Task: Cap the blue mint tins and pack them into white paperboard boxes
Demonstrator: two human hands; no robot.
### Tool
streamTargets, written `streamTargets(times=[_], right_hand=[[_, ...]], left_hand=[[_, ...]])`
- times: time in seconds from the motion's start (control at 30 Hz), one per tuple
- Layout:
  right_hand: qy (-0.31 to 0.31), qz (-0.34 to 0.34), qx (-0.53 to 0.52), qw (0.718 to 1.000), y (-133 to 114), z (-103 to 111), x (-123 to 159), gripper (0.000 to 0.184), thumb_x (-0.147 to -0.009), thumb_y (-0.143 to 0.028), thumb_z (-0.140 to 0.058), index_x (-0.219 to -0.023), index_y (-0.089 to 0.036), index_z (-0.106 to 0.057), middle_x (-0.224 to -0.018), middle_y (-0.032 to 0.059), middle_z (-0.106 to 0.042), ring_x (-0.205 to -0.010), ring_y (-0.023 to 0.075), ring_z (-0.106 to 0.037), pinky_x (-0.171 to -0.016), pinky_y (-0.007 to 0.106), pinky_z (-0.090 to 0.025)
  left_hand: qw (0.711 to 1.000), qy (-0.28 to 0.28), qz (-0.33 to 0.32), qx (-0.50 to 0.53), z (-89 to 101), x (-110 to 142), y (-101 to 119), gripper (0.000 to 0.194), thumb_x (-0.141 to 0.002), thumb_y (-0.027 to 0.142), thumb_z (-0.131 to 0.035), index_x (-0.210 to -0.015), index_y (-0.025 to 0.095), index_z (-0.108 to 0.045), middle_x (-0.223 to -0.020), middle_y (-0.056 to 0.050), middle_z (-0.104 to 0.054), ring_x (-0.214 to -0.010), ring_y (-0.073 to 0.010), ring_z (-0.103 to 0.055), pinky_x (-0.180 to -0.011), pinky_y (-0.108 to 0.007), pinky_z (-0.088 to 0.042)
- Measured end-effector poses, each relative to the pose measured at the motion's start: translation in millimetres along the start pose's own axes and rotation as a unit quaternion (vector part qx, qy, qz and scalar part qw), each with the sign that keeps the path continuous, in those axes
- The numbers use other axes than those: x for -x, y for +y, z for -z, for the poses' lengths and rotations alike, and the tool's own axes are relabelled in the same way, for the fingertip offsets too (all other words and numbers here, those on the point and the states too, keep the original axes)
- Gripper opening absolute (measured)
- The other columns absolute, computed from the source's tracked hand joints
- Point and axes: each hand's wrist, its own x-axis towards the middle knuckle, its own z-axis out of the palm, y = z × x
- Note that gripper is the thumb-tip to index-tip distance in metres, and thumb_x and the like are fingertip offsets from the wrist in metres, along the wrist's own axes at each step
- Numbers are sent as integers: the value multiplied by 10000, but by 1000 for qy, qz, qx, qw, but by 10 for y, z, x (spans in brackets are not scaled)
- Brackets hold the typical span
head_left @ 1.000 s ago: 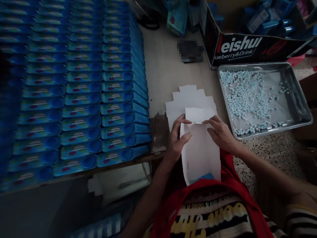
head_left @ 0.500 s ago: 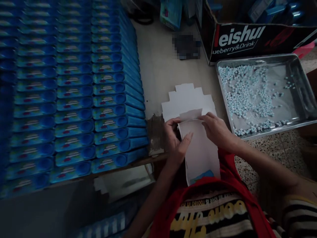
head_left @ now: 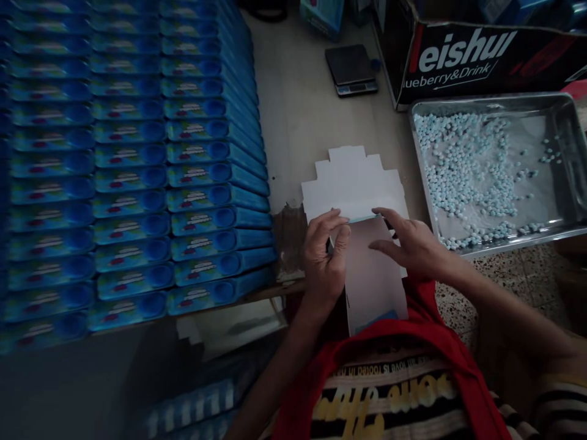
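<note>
A partly folded cardboard box [head_left: 373,275], plain white inside with a bit of blue at its near end, leans between my body and the table edge. Its cut, stepped flap [head_left: 353,177] lies flat on the table. At the fold, my left hand [head_left: 326,253] grips the left side, thumb on the inside and fingers over the edge. My right hand [head_left: 408,238] is at the right end of the same fold, its index fingertip touching the edge and its thumb spread apart over the inner face. A thin blue line shows along the fold between my hands.
Rows of blue packs [head_left: 197,244] fill the table's left side. A small digital scale [head_left: 352,68] sits farther back. On the right are a metal tray [head_left: 557,208] of pale blue tablets [head_left: 458,165] and a black printed carton [head_left: 458,67] holding blue items.
The small panel that stood up at the fold is now folded down. My right fingers have spread from a closed pinch. The view has shifted slightly.
</note>
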Motion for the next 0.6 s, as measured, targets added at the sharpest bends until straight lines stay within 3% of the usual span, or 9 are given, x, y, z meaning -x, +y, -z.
streamTargets(times=[0.13, 0.2, 0.33, 0.5, 0.6], right_hand=[[-69, -9, 10, 998, -109, 284, -264, 484, -1122, -449, -344, -1180, -159, -728, -945, 104, -762, -829, 205, -668, -761, 316, -431], [-88, -6, 39, 995, -168, 355, -422, 438, -1098, -416, -426, -1053, -158, -778, -937, 101, -771, -853, 198, -670, -786, 312, -426], [-118, 3, 55, 991, -214, 360, -543, 313, -1010, -339, -573, -1125, -171, -810, -1033, 97, -798, -921, 196, -690, -835, 309, -439], [-144, -8, 54, 988, -258, 377, -556, 367, -1049, -310, -480, -1077, -181, -822, -875, 57, -780, -775, 154, -661, -780, 298, -442], [-173, -3, 165, 971, -368, 374, -705, 300, -987, -392, -622, -1081, -206, -837, -851, 62, -769, -803, 188, -681, -780, 318, -452]], left_hand=[[997, -60, -44, -12, 125, -25, 9, 228, -1010, 266, -554, -1159, 250, -726, -1368, -67, -699, -1336, -233, -631, -1172, -411, -476], [994, -83, -60, -30, 183, -36, -36, 300, -966, 169, -521, -1166, 244, -732, -1359, -61, -693, -1326, -232, -634, -1163, -406, -489], [987, -115, -88, -74, 225, -44, -125, 469, -840, 19, -455, -1142, 222, -751, -1219, -60, -691, -1195, -212, -673, -1085, -365, -540], [977, -126, -87, -145, 183, -9, -98, 491, -852, 11, -457, -1164, 218, -774, -1281, -99, -621, -1181, -230, -662, -1036, -375, -573], [967, -138, -74, -199, 179, 23, -51, 466, -880, 27, -463, -1161, 212, -787, -1351, -125, -573, -1230, -272, -646, -1042, -423, -581]])
